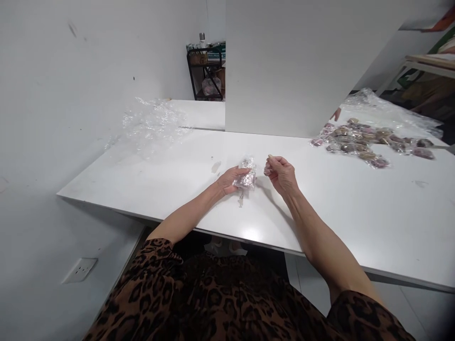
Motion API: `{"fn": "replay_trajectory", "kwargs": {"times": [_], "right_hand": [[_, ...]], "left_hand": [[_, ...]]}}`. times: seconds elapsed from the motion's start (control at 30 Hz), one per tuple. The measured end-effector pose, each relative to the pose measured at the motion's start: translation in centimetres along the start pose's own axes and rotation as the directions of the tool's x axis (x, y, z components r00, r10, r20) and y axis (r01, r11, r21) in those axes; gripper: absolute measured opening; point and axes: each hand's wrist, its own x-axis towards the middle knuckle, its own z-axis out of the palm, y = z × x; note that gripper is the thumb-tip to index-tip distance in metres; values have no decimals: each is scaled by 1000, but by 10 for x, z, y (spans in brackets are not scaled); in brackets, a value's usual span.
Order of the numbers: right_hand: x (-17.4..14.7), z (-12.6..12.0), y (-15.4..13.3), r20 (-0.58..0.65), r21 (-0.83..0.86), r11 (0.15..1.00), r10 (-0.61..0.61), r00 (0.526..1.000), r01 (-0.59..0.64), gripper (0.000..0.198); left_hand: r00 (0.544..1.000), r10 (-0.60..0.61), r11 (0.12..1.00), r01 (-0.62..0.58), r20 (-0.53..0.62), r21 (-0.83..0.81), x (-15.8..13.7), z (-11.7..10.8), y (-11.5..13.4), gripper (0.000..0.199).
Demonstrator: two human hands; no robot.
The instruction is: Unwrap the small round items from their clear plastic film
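Observation:
My left hand [227, 181] is closed on a small clear plastic bag [250, 180], with the thumb across its front. Something pinkish shows through the shiny film; its kind I cannot make out. Just to the right, my right hand [283, 173] is raised in a pinch, apart from the bag. A small pinkish, shiny bit [267, 169] shows at its curled fingers, too small to name. Both hands are above the white table [199, 189].
A heap of clear plastic bags [152, 125] lies at the back left by the wall. Several wrapped pink and brown pieces [366, 142] are spread at the back right. A grey-white panel [284, 66] stands behind the table. Another person's hand [336, 113] shows past its edge.

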Motion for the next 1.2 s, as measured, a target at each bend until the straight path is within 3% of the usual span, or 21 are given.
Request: {"fn": "replay_trajectory", "kwargs": {"times": [0.13, 0.2, 0.37, 0.47, 0.57, 0.67, 0.77, 0.87, 1.07, 1.2], "right_hand": [[5, -8, -11, -92, 116, 993, -19, 996, 30, 40], [7, -12, -17, -114, 175, 984, -23, 993, 43, 32], [6, -19, -31, -95, 244, 966, -67, 993, 88, 16], [6, -24, -35, -99, 268, 957, -91, 991, 115, 12], [9, -30, -36, -136, 275, 946, -140, 981, 174, 10], [15, -40, -38, -138, 235, 940, -220, 966, 248, 11], [19, -47, -42, -130, 200, 936, -267, 955, 289, 9], [17, -46, -51, -168, 227, 926, -269, 949, 302, 10], [5, -39, -75, -180, 80, 935, -328, 927, 347, 10], [13, -66, -88, -225, 34, 937, -332, 916, 348, 15]], "left_hand": [[996, 68, 991, -74, -58, -111, 5, -5, 5, 16], [998, 33, 986, -41, -52, -162, 4, -7, 7, 21], [994, -78, 965, 95, 81, -242, -5, 1, 7, 67], [974, -109, 969, 149, 200, -199, -12, 7, 5, 58], [961, -130, 972, 172, 242, -162, -14, 8, 4, 40], [978, -133, 982, 152, 161, -111, -12, 3, 3, 27], [985, -154, 988, 155, 79, 2, -8, -2, 1, 29], [994, -95, 994, 92, 50, 66, -3, -5, 1, 26], [996, -8, 999, 3, 89, 49, 2, -15, 11, 35], [999, 25, 1000, -24, 41, -12, -1, -17, 19, 32]]}}
